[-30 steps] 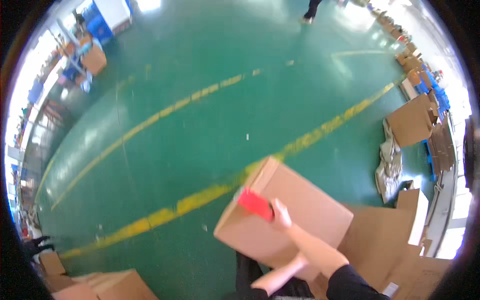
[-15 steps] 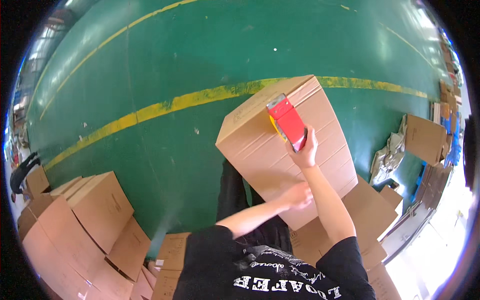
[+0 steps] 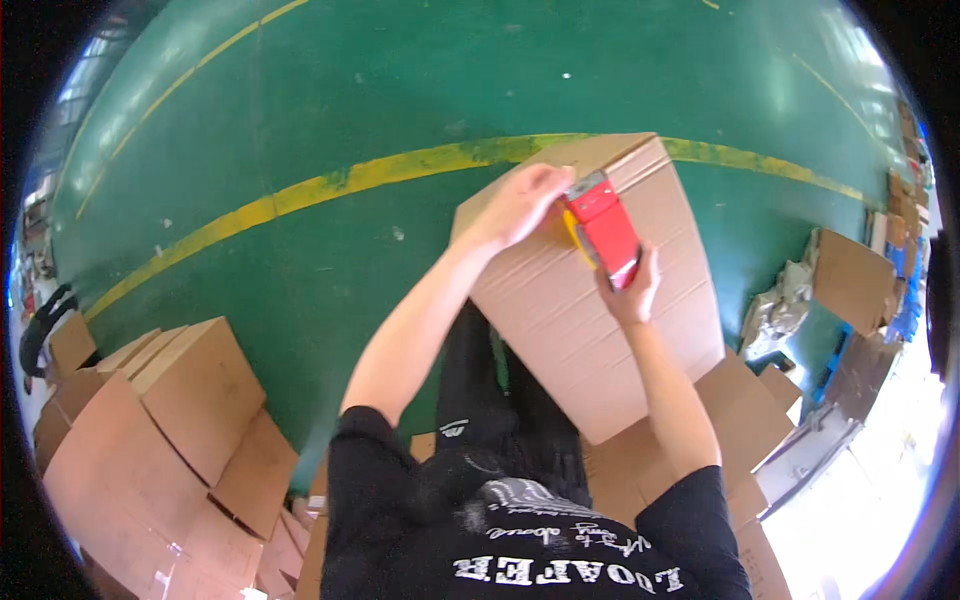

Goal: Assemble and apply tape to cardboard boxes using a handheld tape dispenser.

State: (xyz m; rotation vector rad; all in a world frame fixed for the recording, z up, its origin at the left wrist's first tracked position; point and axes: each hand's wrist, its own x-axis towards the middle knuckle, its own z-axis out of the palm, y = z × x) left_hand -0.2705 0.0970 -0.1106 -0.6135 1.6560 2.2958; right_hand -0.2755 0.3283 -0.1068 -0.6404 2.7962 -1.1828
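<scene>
A large brown cardboard box (image 3: 620,340) stands tilted in front of me, its ridged side facing up toward me. My right hand (image 3: 632,287) is closed round the lower end of a red tape dispenser (image 3: 607,228), which has a yellow part along its left side and a grey metal head. It is held over the box's upper part. My left hand (image 3: 520,208) is at the dispenser's metal head, fingertips bent together in a pinch. Whatever lies between those fingertips is too small to make out.
Stacked cardboard boxes (image 3: 205,400) stand at the left. More cardboard (image 3: 740,410) lies right of the box, with crumpled pale sheeting (image 3: 778,308) beyond it. A yellow line (image 3: 330,186) crosses the green floor (image 3: 420,80). A person in dark clothing (image 3: 38,325) is at the far left.
My left hand has moved up and away from the box's lower part to the dispenser's head. My right hand and the dispenser have shifted slightly right in the picture.
</scene>
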